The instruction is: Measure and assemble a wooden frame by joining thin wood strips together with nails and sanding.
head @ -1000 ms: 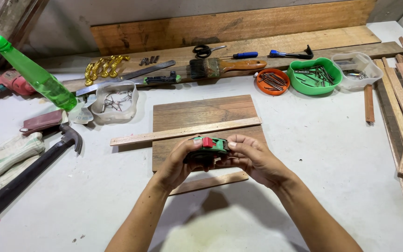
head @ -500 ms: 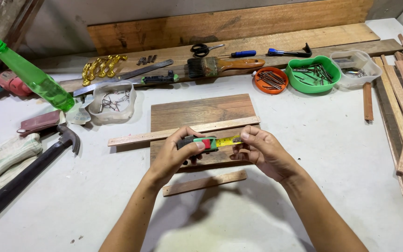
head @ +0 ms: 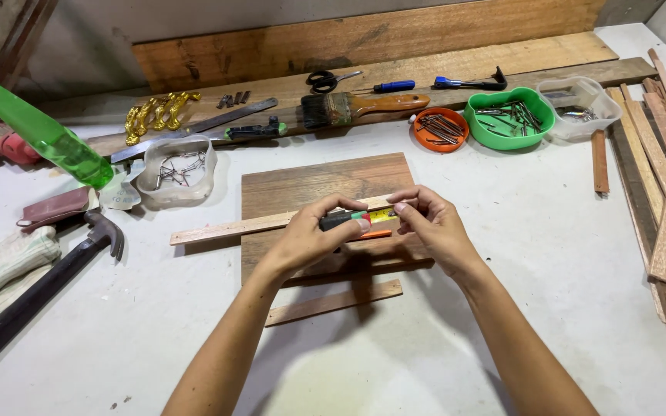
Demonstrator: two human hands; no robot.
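Your hands grip a black, green and yellow tape measure (head: 360, 219) over a brown board (head: 325, 185). Nearby you have a green bottle (head: 40, 131) and a green bowl (head: 509, 127).

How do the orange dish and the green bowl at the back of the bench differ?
The orange dish is round, shallow and smaller; the green bowl beside it is larger, deeper and has a wavy rim. The orange dish holds dark nails in a tight heap, while the green bowl's nails lie more scattered. Both stand upright by the long plank, apart from the left hand and right hand.
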